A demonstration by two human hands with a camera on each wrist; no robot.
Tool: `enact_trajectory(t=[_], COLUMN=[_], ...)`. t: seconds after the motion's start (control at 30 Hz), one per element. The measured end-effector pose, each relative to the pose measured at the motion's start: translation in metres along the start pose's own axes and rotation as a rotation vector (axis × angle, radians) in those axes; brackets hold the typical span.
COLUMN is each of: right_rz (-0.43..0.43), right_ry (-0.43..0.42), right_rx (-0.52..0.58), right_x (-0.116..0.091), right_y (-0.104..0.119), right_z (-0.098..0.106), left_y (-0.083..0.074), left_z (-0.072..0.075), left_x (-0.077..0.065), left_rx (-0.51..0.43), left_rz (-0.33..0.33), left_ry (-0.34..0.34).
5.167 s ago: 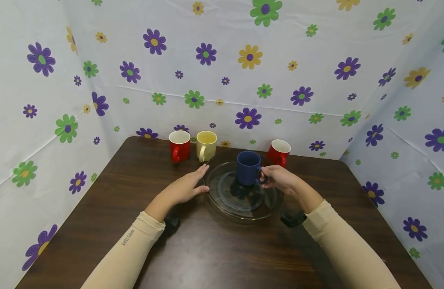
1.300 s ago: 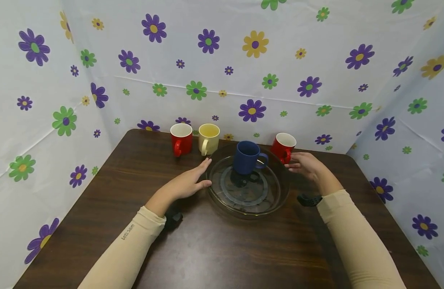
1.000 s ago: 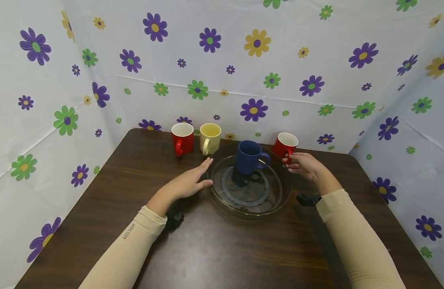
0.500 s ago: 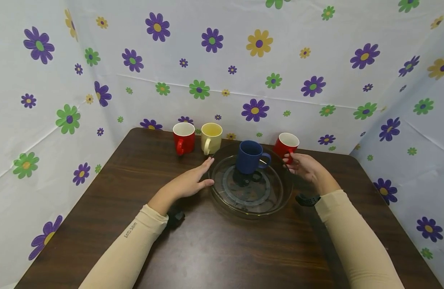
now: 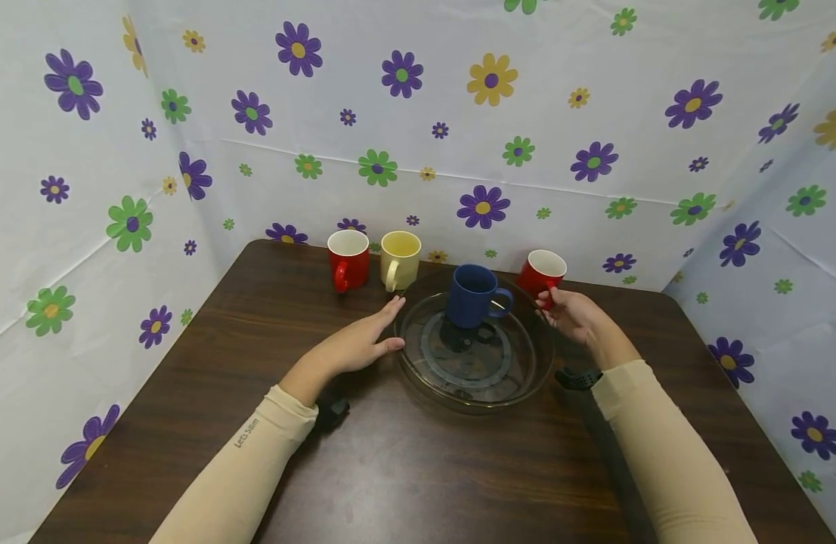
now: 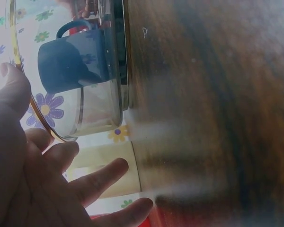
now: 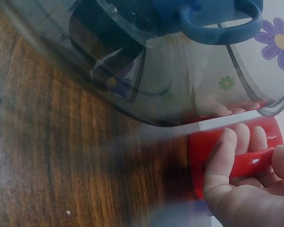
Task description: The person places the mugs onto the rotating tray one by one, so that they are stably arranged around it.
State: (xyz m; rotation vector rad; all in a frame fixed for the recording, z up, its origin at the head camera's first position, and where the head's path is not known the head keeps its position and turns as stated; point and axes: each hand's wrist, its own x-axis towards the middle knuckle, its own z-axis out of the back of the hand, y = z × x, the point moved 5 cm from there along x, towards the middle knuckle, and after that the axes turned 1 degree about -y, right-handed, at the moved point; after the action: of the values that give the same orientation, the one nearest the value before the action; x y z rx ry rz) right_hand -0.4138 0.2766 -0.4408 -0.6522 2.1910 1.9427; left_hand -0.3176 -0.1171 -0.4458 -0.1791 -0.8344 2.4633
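Note:
A clear glass dish (image 5: 475, 397) sits on the table with a dark blue mug (image 5: 467, 301) standing upright inside it. My left hand (image 5: 350, 346) is at the dish's left side, fingers extended; the left wrist view shows the thumb at the rim. To the dish's right, my right hand (image 5: 584, 317) holds the handle of a red mug (image 5: 532, 282) with a white inside. In the right wrist view, curled fingers (image 7: 222, 151) pass around that red handle, and the mug is upright right beside the glass wall.
Behind the left hand stand another red mug (image 5: 353, 268) and a pale yellow mug (image 5: 403, 266), side by side near the back edge. The dark wooden table (image 5: 418, 468) is enclosed by a white flowered cloth (image 5: 431, 91) behind and at both sides.
The right hand has let go of the blue mug's handle, moved right and taken hold of the right red mug's handle. The left hand stays beside the dish.

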Motion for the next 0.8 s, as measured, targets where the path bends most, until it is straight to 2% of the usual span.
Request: enact_trajectory(t=[0.2,0.57,0.8], right_rz=[0.033,0.104,0.131], right_ry=[0.004,0.033,0.0], right_rx=[0.026,-0.027,-0.062], right_x=[-0.0007,0.0044,0.0034], right_y=[0.001,-0.0005,-0.0004], right_z=[0.0009,-0.0005,0.0023], left_y=[-0.0001,-0.0015,-0.0017], left_z=[-0.0002,0.0004,0.0004], left_x=[0.0014,-0.0018,-0.0017], left_rx=[0.008,-0.013,-0.014], left_rz=[0.002,-0.002,-0.004], left_ry=[0.003,-0.004,-0.007])
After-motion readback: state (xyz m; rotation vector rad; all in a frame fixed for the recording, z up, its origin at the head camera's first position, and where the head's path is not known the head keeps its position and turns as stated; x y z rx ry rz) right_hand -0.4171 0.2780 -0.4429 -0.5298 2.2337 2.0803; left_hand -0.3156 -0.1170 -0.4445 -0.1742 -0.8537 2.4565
